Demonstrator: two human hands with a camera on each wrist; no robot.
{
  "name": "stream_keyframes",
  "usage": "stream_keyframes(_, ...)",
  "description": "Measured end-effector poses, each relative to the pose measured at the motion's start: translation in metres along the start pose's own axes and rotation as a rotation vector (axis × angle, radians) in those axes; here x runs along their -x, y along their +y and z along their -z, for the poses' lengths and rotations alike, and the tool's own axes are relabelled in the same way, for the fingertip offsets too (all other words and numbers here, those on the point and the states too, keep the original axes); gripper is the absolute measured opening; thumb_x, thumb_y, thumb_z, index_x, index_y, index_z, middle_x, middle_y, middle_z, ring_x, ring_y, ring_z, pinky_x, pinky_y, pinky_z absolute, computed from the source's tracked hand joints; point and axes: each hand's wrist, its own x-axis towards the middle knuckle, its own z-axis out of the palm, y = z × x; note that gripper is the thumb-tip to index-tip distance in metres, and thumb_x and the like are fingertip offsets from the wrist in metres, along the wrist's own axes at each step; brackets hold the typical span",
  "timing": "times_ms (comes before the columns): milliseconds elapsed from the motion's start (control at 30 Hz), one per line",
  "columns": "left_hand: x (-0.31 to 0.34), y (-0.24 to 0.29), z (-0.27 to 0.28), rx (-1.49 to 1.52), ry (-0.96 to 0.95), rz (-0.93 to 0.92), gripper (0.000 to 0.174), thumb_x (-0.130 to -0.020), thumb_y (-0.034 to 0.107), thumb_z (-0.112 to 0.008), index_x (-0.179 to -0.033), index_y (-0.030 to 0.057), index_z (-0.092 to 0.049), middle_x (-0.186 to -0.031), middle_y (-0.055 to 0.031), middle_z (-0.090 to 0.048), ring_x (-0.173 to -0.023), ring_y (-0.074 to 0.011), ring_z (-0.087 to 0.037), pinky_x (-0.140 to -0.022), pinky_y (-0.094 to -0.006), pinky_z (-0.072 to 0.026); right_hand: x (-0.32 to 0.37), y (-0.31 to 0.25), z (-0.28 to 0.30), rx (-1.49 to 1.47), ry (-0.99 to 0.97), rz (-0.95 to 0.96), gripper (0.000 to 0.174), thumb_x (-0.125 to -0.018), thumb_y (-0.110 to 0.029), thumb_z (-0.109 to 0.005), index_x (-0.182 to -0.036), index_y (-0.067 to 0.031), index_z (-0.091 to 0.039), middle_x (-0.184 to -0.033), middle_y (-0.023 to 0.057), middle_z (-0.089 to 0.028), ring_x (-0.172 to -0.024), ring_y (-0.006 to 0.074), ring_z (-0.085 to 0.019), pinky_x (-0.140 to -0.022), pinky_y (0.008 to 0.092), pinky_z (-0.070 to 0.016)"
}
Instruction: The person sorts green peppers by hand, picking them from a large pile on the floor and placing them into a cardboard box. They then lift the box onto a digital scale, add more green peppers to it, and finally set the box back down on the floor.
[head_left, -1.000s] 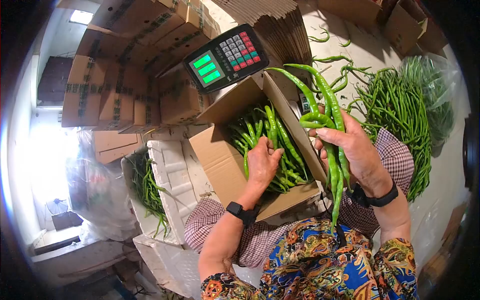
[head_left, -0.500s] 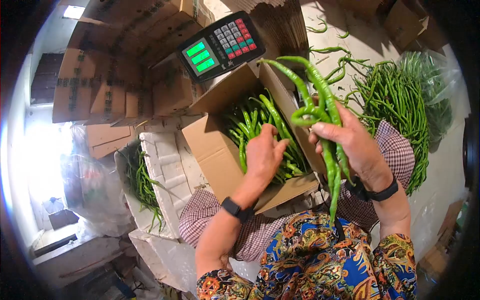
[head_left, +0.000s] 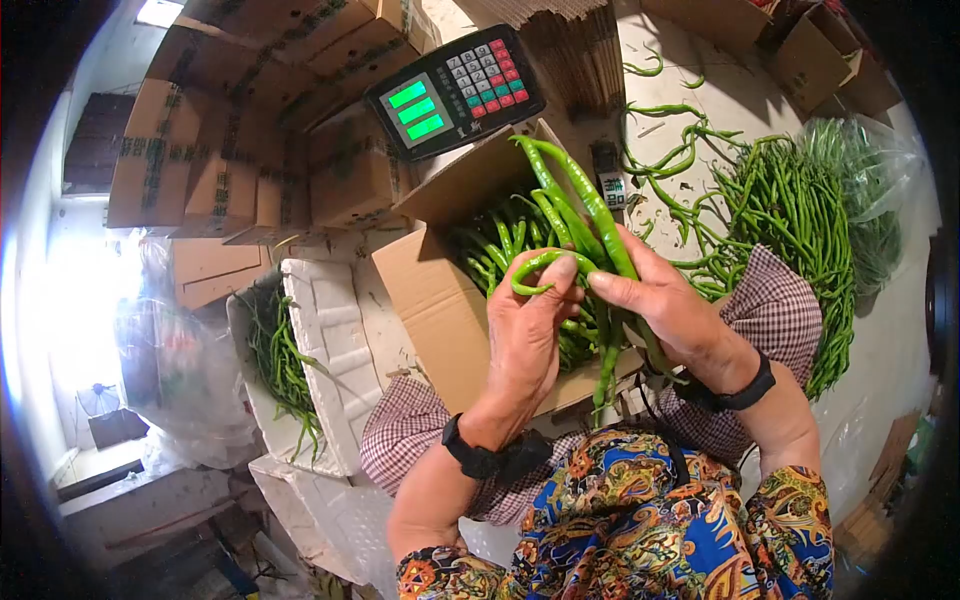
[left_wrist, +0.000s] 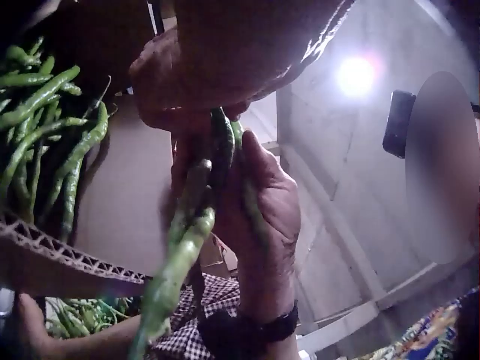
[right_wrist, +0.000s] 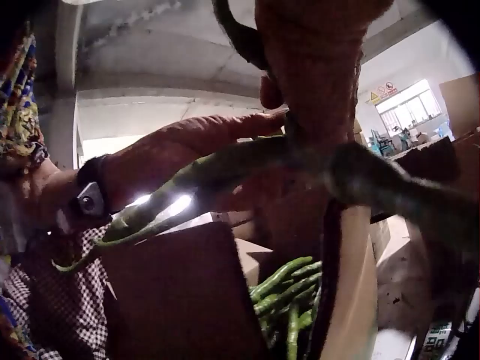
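Just right of centre in the head view, a handful of long green peppers point(head_left: 600, 212) sits over the open cardboard box point(head_left: 425, 310). The right hand point(head_left: 670, 305) has its fingers wrapped round that bunch, thumb across it. The left hand point(head_left: 525, 335) is pinching a curled pepper point(head_left: 537, 261) between thumb and fingers, right up against the other hand. More peppers fill the box underneath, loosely piled.

Heading outward, the scale display point(head_left: 455, 92) is lit green beyond the box, toward the top, beside a stack of flattened cardboard point(head_left: 570, 60). Upper right is a pale, scuffed surface point(head_left: 745, 105) with bits of debris and stray peppers point(head_left: 660, 115) scattered over it. A big heap of peppers point(head_left: 800, 220) lies at the right, next to a clear plastic bag point(head_left: 885, 165) of more greens.

Room-wise, taped brown cartons point(head_left: 185, 185) are stacked at upper left, with a white foam box point(head_left: 330, 330) holding more peppers below them. Super bright light blows out the far left edge. The right wrist view also catches a greyish ceiling point(right_wrist: 195, 64) and a window point(right_wrist: 411, 111) at upper right, with small warning signs point(right_wrist: 383, 91) near it.
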Motion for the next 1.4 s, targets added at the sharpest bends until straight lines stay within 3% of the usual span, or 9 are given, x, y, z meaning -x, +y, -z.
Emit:
stream_keyframes(167,0.005,0.017,0.016,0.256,-0.2,0.039,0.022,-0.093,0.029,-0.062,-0.108,0.0134,-0.056,-0.095,-0.002,-0.058,-0.085,-0.0142,-0.056,-0.072,-0.0282,-0.0474,-0.006,-0.015,0.004,-0.113,0.171,-0.101,0.03,-0.093,-0.013,-0.058,-0.12,-0.0021,-0.051,-0.099,0.0048,-0.061,-0.087,0.0117,-0.06,-0.077,0.0256,-0.0518)
stream_keyframes(300,-0.008,0.056,0.052,0.488,-0.445,0.051,0.022,-0.093,0.027,-0.061,-0.102,0.0079,-0.054,-0.093,-0.0034,-0.053,-0.084,-0.0171,-0.053,-0.076,-0.0295,-0.048,-0.003,-0.029,0.018,-0.019,0.298,-0.052,0.033,-0.093,-0.016,-0.057,-0.12,0.0,-0.048,-0.097,0.0082,-0.062,-0.083,0.0142,-0.062,-0.074,0.0263,-0.0536)
stream_keyframes(467,-0.035,0.014,0.079,-0.089,0.018,-0.047,0.02,-0.092,0.024,-0.064,-0.099,0.0053,-0.059,-0.083,-0.0039,-0.063,-0.065,-0.0106,-0.061,-0.054,-0.0211,-0.0537,-0.005,-0.026,0.027,-0.029,0.16,-0.088,0.034,-0.094,-0.015,-0.055,-0.124,-0.0003,-0.046,-0.107,0.0143,-0.064,-0.088,0.017,-0.065,-0.077,0.0279,-0.0546)
stream_keyframes(600,-0.046,-0.024,0.07,-0.261,0.044,0.093,0.026,-0.092,0.021,-0.062,-0.106,-0.0008,-0.057,-0.088,-0.0092,-0.065,-0.071,-0.0157,-0.064,-0.061,-0.0251,-0.057,-0.005,-0.012,0.014,-0.122,0.121,-0.141,0.036,-0.093,-0.009,-0.054,-0.127,0.0007,-0.045,-0.113,0.0142,-0.062,-0.093,0.0172,-0.063,-0.081,0.0294,-0.0546)
stream_keyframes(667,-0.049,-0.018,0.072,-0.73,0.1,0.086,0.027,-0.091,0.017,-0.062,-0.108,-0.0029,-0.057,-0.09,-0.0082,-0.065,-0.074,-0.0154,-0.063,-0.066,-0.0255,-0.0553,-0.008,-0.006,0.014,-0.167,0.088,-0.134,0.037,-0.093,-0.008,-0.054,-0.127,0.0018,-0.045,-0.116,0.015,-0.061,-0.098,0.0187,-0.062,-0.088,0.0316,-0.0525)
stream_keyframes(767,-0.023,0.008,0.057,-0.859,0.014,-0.228,0.026,-0.089,0.015,-0.063,-0.108,-0.0028,-0.059,-0.089,-0.0059,-0.064,-0.076,-0.0127,-0.061,-0.069,-0.0259,-0.0524,-0.01,-0.006,0.013,-0.181,0.095,-0.099,0.038,-0.093,-0.007,-0.054,-0.128,0.0031,-0.044,-0.118,0.0154,-0.06,-0.103,0.0201,-0.061,-0.092,0.0328,-0.0508)
stream_keyframes(967,0.009,-0.009,0.024,-0.764,-0.35,0.01,0.021,-0.088,0.02,-0.067,-0.097,0.0008,-0.065,-0.08,0.0019,-0.061,-0.071,-0.0063,-0.052,-0.063,-0.0226,-0.0427,-0.013,0.007,0.012,-0.172,0.082,-0.07,0.037,-0.093,-0.007,-0.053,-0.129,0.0002,-0.044,-0.12,0.0153,-0.059,-0.105,0.0205,-0.061,-0.094,0.0334,-0.0498)
stream_keyframes(1167,0.031,0.025,0.036,-0.635,-0.253,0.237,0.027,-0.095,0.023,-0.058,-0.108,0.001,-0.065,-0.084,-0.0015,-0.062,-0.074,-0.0077,-0.057,-0.062,-0.022,-0.0463,-0.01,-0.002,0.019,0.016,0.272,-0.155,0.029,-0.095,-0.013,-0.053,-0.122,-0.0034,-0.047,-0.103,0.0112,-0.063,-0.085,0.0146,-0.062,-0.07,0.0261,-0.0516)
stream_keyframes(1400,0.04,0.042,0.086,-0.412,-0.202,0.26,0.036,-0.098,0.023,-0.051,-0.12,-0.0048,-0.056,-0.091,-0.0059,-0.063,-0.077,-0.0108,-0.061,-0.063,-0.02,-0.0485,-0.01,-0.011,0.024,-0.187,0.176,-0.191,0.022,-0.095,-0.014,-0.055,-0.113,-0.0047,-0.049,-0.083,0.0058,-0.058,-0.058,0.0062,-0.047,-0.047,0.0194,-0.039)
